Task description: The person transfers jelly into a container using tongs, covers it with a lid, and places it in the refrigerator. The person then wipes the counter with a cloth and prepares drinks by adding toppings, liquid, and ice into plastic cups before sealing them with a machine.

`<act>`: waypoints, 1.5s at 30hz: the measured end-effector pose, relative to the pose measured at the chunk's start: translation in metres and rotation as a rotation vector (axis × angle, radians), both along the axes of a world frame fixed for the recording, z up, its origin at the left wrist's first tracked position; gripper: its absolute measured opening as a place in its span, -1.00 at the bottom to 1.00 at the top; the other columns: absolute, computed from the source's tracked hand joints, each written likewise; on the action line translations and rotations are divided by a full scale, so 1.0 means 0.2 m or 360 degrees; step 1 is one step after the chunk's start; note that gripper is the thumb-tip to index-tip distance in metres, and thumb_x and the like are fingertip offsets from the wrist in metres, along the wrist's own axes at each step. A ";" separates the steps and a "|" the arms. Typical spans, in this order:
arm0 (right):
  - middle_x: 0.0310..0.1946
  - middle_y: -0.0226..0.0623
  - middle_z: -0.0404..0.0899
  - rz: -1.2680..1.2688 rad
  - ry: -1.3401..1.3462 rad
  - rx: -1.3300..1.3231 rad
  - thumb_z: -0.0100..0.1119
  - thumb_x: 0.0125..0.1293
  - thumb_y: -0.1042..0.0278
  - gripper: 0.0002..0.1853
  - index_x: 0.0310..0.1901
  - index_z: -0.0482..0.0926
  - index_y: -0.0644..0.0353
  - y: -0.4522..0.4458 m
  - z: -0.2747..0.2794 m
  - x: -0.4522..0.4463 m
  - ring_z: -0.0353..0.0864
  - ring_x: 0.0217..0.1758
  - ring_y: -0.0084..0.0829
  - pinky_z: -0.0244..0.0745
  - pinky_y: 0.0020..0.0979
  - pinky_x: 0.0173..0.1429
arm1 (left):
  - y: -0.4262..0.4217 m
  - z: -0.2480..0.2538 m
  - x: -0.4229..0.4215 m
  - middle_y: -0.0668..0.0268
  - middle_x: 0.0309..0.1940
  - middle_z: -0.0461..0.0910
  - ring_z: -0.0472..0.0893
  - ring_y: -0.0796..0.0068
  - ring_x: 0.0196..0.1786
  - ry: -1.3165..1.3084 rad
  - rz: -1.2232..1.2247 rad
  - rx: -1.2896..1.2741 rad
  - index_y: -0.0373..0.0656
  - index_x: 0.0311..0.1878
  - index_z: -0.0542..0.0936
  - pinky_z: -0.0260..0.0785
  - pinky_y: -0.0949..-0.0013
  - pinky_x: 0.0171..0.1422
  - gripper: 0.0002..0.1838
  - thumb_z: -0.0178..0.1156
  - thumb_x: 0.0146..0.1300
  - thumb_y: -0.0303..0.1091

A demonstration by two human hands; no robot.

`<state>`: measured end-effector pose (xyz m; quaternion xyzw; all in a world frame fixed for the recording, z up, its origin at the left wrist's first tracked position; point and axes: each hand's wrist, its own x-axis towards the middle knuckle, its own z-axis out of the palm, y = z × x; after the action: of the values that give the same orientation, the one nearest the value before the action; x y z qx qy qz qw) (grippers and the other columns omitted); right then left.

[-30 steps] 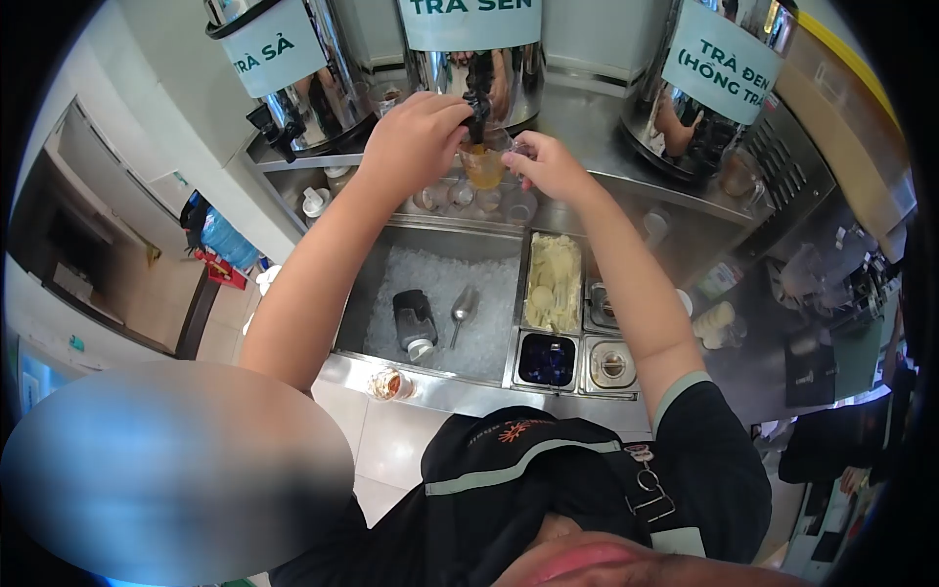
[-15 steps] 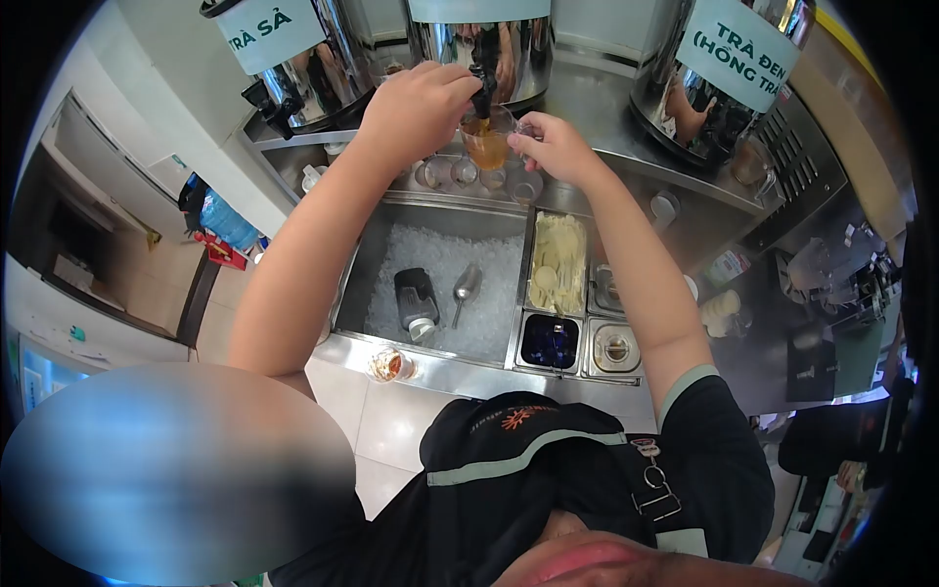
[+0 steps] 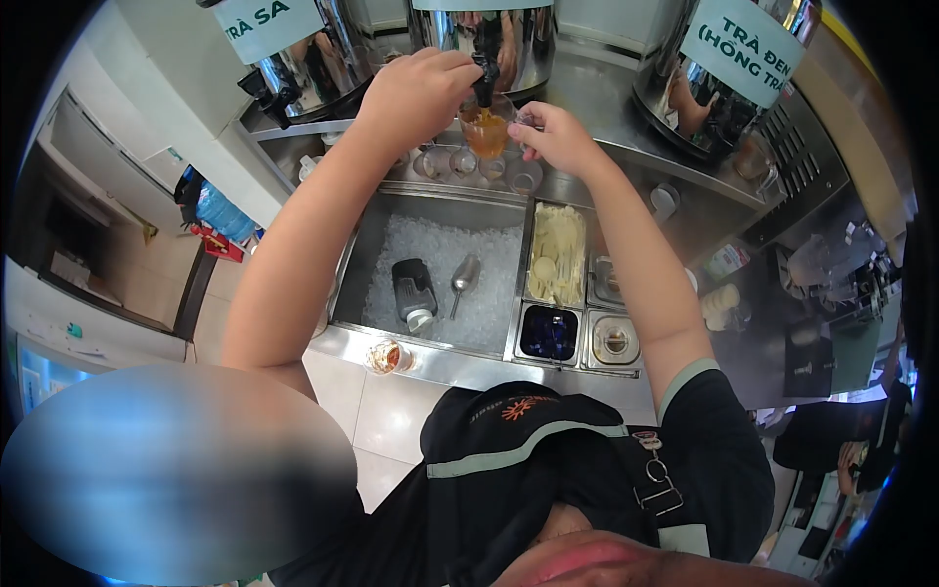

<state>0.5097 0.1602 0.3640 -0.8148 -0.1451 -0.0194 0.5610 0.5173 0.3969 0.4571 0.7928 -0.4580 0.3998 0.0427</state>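
Observation:
My left hand (image 3: 421,93) is closed at the black tap (image 3: 485,78) of the middle steel dispenser (image 3: 509,39), its fingertips on the lever. Under the spout is a clear measuring cup (image 3: 486,132) with amber liquid in it, and a stream runs down from the tap. My right hand (image 3: 553,135) grips the cup's handle on its right side. Below the cup, several small glasses (image 3: 463,162) stand in a row behind an ice bin (image 3: 445,284).
In the ice lie a dark bottle (image 3: 415,292) and a metal scoop (image 3: 464,279). A small cup (image 3: 388,357) stands on the front edge. Right of the ice are food trays (image 3: 556,254). Other dispensers (image 3: 719,88) flank the middle one. At the far right, a person's hand (image 3: 849,468) shows.
The liquid in the cup has risen. The view has shifted a little, and both hands appear slightly higher in it while keeping hold of the tap and the cup.

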 end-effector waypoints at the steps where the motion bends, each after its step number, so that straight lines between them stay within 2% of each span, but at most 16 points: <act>1: -0.32 -0.33 0.59 -0.0005 -0.0003 0.0002 0.26 0.33 0.22 -0.66 -0.06 0.54 0.35 0.00 0.00 0.00 0.54 -0.48 -0.60 0.48 -0.50 -0.36 | 0.00 0.00 0.00 0.38 -0.13 0.66 0.63 0.30 -0.07 0.0001 -0.0002 0.0000 -0.10 -0.13 0.67 0.53 0.28 -0.02 -0.76 0.35 0.10 -0.37; 10: -0.32 -0.35 0.59 -0.0005 -0.0015 0.0003 0.25 0.35 0.22 -0.69 -0.07 0.53 0.33 0.00 -0.01 0.00 0.56 -0.47 -0.60 0.49 -0.51 -0.35 | 0.00 0.04 0.03 0.36 -0.19 0.69 0.64 0.29 -0.09 -0.0058 -0.0047 0.0022 -0.11 -0.13 0.69 0.53 0.27 -0.04 -0.78 0.32 0.12 -0.38; 16: -0.34 -0.36 0.59 -0.0005 -0.0004 0.0006 0.22 0.36 0.24 -0.71 -0.08 0.52 0.31 0.00 0.00 0.00 0.57 -0.44 -0.59 0.50 -0.53 -0.32 | -0.04 0.12 0.12 0.21 -0.22 0.69 0.65 0.13 -0.11 0.0003 0.0113 -0.0058 -0.07 -0.06 0.68 0.51 0.18 -0.03 -0.77 0.26 0.23 -0.30; 20: -0.34 -0.35 0.59 -0.0027 -0.0004 0.0019 0.23 0.35 0.24 -0.71 -0.07 0.52 0.30 0.01 0.00 -0.01 0.58 -0.43 -0.58 0.50 -0.54 -0.32 | -0.10 0.17 0.12 0.09 -0.09 0.67 0.67 0.12 -0.15 0.0459 0.0214 -0.0324 -0.11 0.08 0.62 0.50 0.25 -0.03 -0.69 0.21 0.32 -0.27; 22: -0.31 -0.32 0.61 -0.0014 -0.0062 0.0014 0.24 0.34 0.23 -0.69 -0.06 0.53 0.33 -0.01 -0.03 0.02 0.58 -0.43 -0.56 0.52 -0.52 -0.32 | -0.05 0.11 -0.08 0.12 -0.05 0.65 0.67 0.24 -0.15 0.0409 -0.0241 -0.0744 -0.19 0.08 0.61 0.49 0.27 -0.04 -0.67 0.20 0.32 -0.26; 25: -0.28 -0.28 0.62 0.0017 -0.0120 0.0136 0.25 0.34 0.23 -0.68 -0.06 0.54 0.34 0.01 -0.06 0.02 0.60 -0.39 -0.53 0.54 -0.49 -0.30 | 0.11 -0.18 -0.61 0.19 -0.16 0.64 0.63 0.31 -0.11 0.0918 -0.0718 -0.0908 -0.27 -0.11 0.61 0.45 0.26 0.00 -0.80 0.17 0.33 -0.35; 27: -0.27 -0.28 0.62 -0.0004 -0.0058 0.0154 0.22 0.37 0.25 -0.70 -0.03 0.53 0.31 0.00 -0.12 0.02 0.61 -0.37 -0.53 0.53 -0.51 -0.28 | 0.23 -0.57 -0.92 0.25 -0.26 0.64 0.62 0.42 -0.21 0.2258 -0.1051 -0.0796 -0.26 -0.20 0.60 0.44 0.34 -0.02 -0.82 0.14 0.40 -0.34; 29: -0.26 -0.30 0.63 -0.0014 -0.0032 0.0041 0.19 0.39 0.28 -0.71 0.00 0.52 0.30 0.02 -0.18 -0.02 0.62 -0.36 -0.54 0.51 -0.55 -0.26 | 0.33 -1.03 -1.15 0.31 -0.37 0.63 0.60 0.57 -0.36 0.3459 -0.0769 -0.0839 -0.29 -0.22 0.61 0.44 0.44 -0.16 -0.79 0.14 0.41 -0.31; 30: -0.26 -0.32 0.63 -0.0006 -0.0017 0.0040 0.17 0.40 0.30 -0.73 0.01 0.52 0.29 0.02 -0.23 -0.05 0.61 -0.35 -0.56 0.50 -0.56 -0.23 | 0.37 -1.34 -1.28 0.33 -0.39 0.63 0.59 0.57 -0.42 0.3569 -0.0346 -0.1279 -0.30 -0.20 0.62 0.43 0.49 -0.21 -0.78 0.16 0.39 -0.30; 32: -0.27 -0.31 0.63 0.0050 0.0014 -0.0009 0.16 0.41 0.33 -0.75 0.01 0.52 0.30 0.05 -0.31 -0.13 0.60 -0.33 -0.57 0.49 -0.56 -0.21 | 0.53 -1.95 -1.51 0.34 -0.43 0.61 0.58 0.53 -0.35 0.2816 0.0653 -0.1658 -0.28 -0.23 0.62 0.45 0.47 -0.20 -0.79 0.25 0.30 -0.29; 33: -0.27 -0.31 0.63 0.0075 0.0067 0.0034 0.16 0.40 0.36 -0.76 0.00 0.51 0.31 0.06 -0.37 -0.16 0.60 -0.33 -0.57 0.50 -0.56 -0.21 | 0.62 -2.07 -1.57 0.28 -0.33 0.61 0.57 0.50 -0.29 0.2724 0.1228 -0.1758 -0.32 -0.12 0.57 0.48 0.42 -0.17 -0.67 0.35 0.23 -0.25; 34: -0.27 -0.30 0.62 0.0091 0.0122 0.0073 0.16 0.40 0.38 -0.77 0.00 0.51 0.31 0.06 -0.45 -0.19 0.60 -0.32 -0.57 0.51 -0.55 -0.20 | 0.69 -2.20 -1.61 0.10 -0.05 0.56 0.57 0.39 -0.15 0.2374 0.1474 -0.2007 -0.34 0.13 0.44 0.48 0.32 -0.02 -0.38 0.44 0.11 -0.19; 35: -0.27 -0.30 0.62 0.0103 0.0132 0.0057 0.16 0.40 0.38 -0.77 0.00 0.51 0.31 0.08 -0.52 -0.23 0.60 -0.32 -0.57 0.51 -0.55 -0.20 | 0.74 -2.21 -1.59 -0.02 0.23 0.37 0.49 0.27 0.15 0.2127 0.1446 -0.2129 -0.34 0.33 0.22 0.42 0.25 0.18 -0.09 0.53 0.00 -0.20; 37: -0.28 -0.30 0.61 0.0216 0.0289 0.0110 0.15 0.39 0.42 -0.78 0.00 0.51 0.32 0.12 -0.62 -0.31 0.60 -0.31 -0.56 0.54 -0.52 -0.20 | 0.81 -2.24 -1.47 -0.07 0.36 0.23 0.35 0.15 0.36 0.1582 0.1287 -0.2126 -0.33 0.38 0.14 0.31 0.19 0.34 0.06 0.59 -0.11 -0.22; 42: -0.34 -0.34 0.59 0.0505 0.0415 -0.0283 0.22 0.33 0.39 -0.74 -0.01 0.52 0.31 0.35 -0.68 -0.43 0.55 -0.33 -0.59 0.54 -0.49 -0.23 | 0.82 -2.03 -1.14 -0.03 0.30 0.37 0.38 0.08 0.36 0.1648 0.0710 -0.2018 -0.31 0.33 0.25 0.24 0.16 0.41 0.04 0.63 -0.21 -0.19; 45: -0.36 -0.20 0.64 0.0704 -0.0073 -0.0870 0.26 0.25 0.23 -0.69 -0.06 0.56 0.23 0.47 -0.58 -0.40 0.64 -0.34 -0.30 0.54 -0.27 -0.21 | 0.72 -1.84 -1.01 0.00 0.21 0.46 0.46 0.06 0.28 0.1682 0.0741 -0.1579 -0.30 0.31 0.30 0.28 0.14 0.38 0.03 0.64 -0.25 -0.19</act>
<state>0.4300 0.2545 0.2473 -0.8831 -0.3305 0.1238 0.3093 0.3160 0.5416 0.0886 0.8429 0.0358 0.1246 0.5222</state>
